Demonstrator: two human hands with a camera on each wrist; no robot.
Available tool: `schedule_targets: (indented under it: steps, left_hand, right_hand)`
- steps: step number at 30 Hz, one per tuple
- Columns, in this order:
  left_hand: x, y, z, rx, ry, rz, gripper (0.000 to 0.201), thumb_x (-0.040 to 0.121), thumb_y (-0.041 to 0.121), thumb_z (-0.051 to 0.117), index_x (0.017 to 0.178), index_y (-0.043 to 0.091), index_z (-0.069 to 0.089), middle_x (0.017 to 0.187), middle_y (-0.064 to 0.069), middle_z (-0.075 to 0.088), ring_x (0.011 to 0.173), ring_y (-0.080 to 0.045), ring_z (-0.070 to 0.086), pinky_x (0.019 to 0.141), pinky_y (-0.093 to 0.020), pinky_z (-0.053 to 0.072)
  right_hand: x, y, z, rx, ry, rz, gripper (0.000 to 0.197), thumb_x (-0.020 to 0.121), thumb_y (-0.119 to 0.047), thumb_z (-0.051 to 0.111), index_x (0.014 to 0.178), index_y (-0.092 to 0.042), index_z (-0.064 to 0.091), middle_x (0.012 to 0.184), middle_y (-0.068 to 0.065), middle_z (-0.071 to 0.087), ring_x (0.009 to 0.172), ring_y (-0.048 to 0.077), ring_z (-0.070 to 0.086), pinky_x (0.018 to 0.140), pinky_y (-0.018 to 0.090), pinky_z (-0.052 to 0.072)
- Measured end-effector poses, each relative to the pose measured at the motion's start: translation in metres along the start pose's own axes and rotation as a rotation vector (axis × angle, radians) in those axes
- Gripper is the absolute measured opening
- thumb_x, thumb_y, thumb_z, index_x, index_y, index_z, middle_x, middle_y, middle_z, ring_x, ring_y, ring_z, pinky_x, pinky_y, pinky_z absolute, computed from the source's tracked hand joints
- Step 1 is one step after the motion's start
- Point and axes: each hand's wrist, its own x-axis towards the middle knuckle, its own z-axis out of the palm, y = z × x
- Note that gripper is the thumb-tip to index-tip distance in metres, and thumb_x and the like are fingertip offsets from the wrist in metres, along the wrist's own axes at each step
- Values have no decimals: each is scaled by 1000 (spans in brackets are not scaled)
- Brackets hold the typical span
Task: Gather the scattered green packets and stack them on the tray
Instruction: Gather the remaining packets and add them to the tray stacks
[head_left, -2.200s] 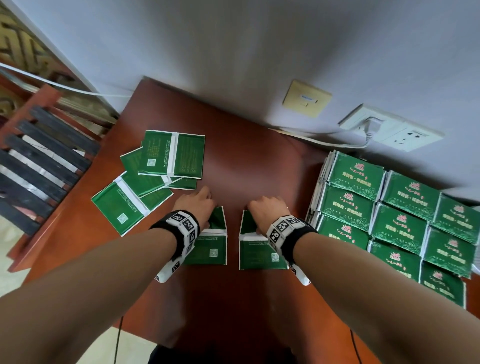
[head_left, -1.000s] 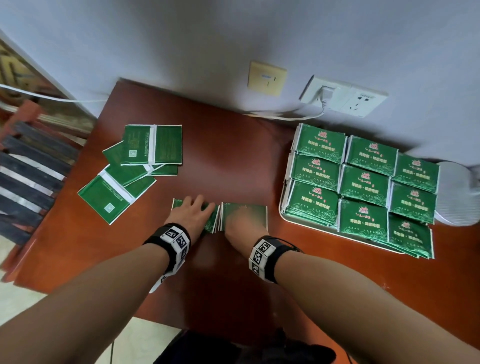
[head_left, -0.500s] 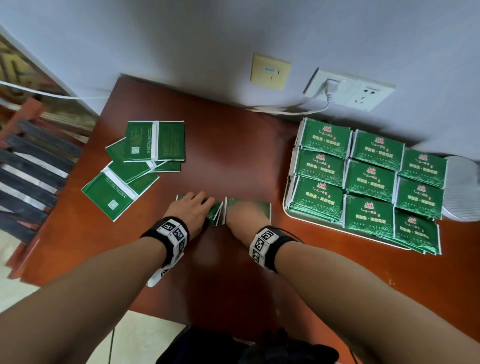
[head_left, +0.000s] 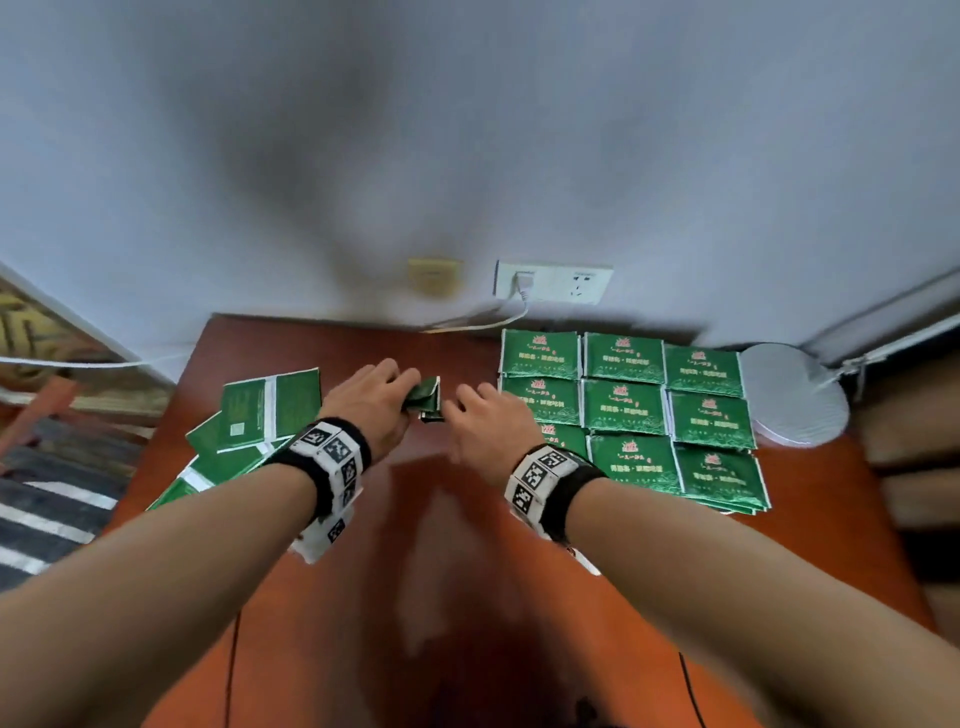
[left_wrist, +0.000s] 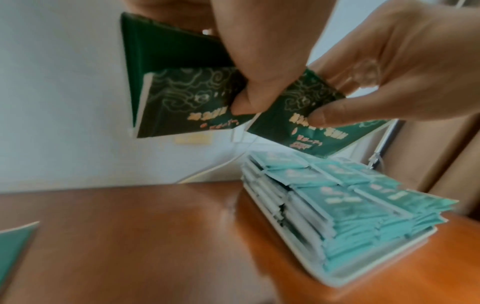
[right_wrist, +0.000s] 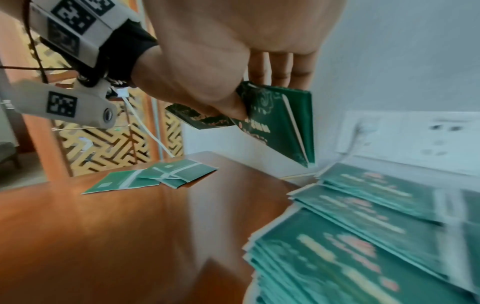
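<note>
Above the wooden table (head_left: 467, 545), a left hand (head_left: 371, 408) and right hand (head_left: 488, 423) each pinch 1 of 2 green packets (left_wrist: 187, 102), thin, light, probably slippery sachets best gripped by their edges, near the stacked tray (left_wrist: 363, 267).

glossy brown wood table (head_left: 467, 597); shiny green foil-like packets (head_left: 623, 410).

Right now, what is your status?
Left hand and right hand both pinch held packets above table. Tray stacked, right. Loose packets lie left. Nothing blocking.
</note>
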Motion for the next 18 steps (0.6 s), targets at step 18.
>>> schedule_targets:
  steps: [18]
  left_hand:
    - [72,278,55,57,-243,365,37,94,15,58,128,20,45,102,-1,58,74,-18,60,67,-35,58]
  right_hand:
    - [-239,211,13,-63,-137,466,59,61,-19,91,116,-17,71,96,8,65,89,25,61,75,39,55]
